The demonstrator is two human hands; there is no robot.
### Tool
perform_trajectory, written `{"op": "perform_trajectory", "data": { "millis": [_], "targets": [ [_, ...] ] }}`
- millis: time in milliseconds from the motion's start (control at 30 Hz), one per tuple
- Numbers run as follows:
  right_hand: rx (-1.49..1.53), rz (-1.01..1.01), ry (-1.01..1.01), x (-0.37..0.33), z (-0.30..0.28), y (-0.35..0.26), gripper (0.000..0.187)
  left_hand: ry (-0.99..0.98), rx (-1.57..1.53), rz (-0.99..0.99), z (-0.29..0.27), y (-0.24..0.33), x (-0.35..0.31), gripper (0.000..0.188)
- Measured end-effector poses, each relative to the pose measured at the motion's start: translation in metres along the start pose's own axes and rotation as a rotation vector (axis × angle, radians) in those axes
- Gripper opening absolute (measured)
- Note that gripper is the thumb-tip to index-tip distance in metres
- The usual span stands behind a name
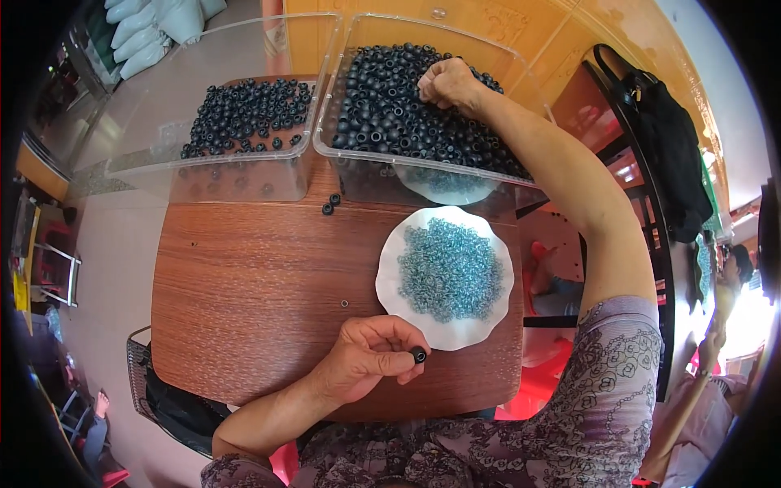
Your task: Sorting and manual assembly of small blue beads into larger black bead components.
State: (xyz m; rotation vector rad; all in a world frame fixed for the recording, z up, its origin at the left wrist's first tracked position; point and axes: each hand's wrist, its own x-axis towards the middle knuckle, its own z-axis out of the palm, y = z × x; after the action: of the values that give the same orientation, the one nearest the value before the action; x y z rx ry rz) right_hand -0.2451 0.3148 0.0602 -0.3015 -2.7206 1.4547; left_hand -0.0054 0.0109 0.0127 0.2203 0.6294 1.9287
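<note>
At lower centre, the left hand [370, 358] clamps a black bead [419, 355] in its grip, blue rings [451, 268] just up-right, the farther right hand [450, 84] curled, contents hidden.

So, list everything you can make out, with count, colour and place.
Table: 1, brown, centre
Left bin: 1, clear, table's far side
Right bin: 1, clear, beside it
Bin beads: too many to count, black, in both bins
Plate: 1, white, table's right side
Small rings: too many to count, teal, on plate
Loose ring: 1, colour unclear, left of plate
Loose beads: 2, black, just before bins
Held bead: 1, black, by plate's near edge
Bag: 1, black, far right
Sacks: several, white, upper left
Left hand: 1, bare, pinching held bead
Right hand: 1, bare, at right bin's beads
</note>
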Motion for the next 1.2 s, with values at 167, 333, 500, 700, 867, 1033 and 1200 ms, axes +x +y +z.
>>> {"op": "perform_trajectory", "data": {
  "millis": [167,333,500,700,867,1033,1200],
  "targets": [
    [0.019,-0.006,-0.017,-0.003,-0.026,0.005,0.009,0.015,-0.009,-0.014,0.002,0.001,0.0,0.021],
    [-0.099,-0.004,0.066,-0.01,-0.038,0.011,0.013,0.025,0.002,-0.018,0.0,0.002,0.001,0.022],
    [-0.157,0.004,0.056,-0.009,-0.036,0.014,0.016,0.017,-0.014,0.005,-0.001,0.0,0.002,0.024],
    [-0.201,-0.104,-0.032,-0.011,-0.027,0.007,0.015,0.038,0.016,-0.005,0.001,0.001,0.001,0.024],
    [-0.448,-0.171,0.006,-0.006,-0.026,0.011,0.014,0.023,-0.01,-0.011,0.001,0.0,0.002,0.023],
    [-0.55,-0.153,-0.017,-0.008,-0.021,0.012,0.014,0.018,-0.022,-0.019,-0.001,-0.002,0.001,0.022],
    [-0.698,-0.095,0.02,-0.006,-0.009,0.004,0.025,0.038,-0.001,-0.026,0.001,-0.002,0.001,0.022]
  ]
}}
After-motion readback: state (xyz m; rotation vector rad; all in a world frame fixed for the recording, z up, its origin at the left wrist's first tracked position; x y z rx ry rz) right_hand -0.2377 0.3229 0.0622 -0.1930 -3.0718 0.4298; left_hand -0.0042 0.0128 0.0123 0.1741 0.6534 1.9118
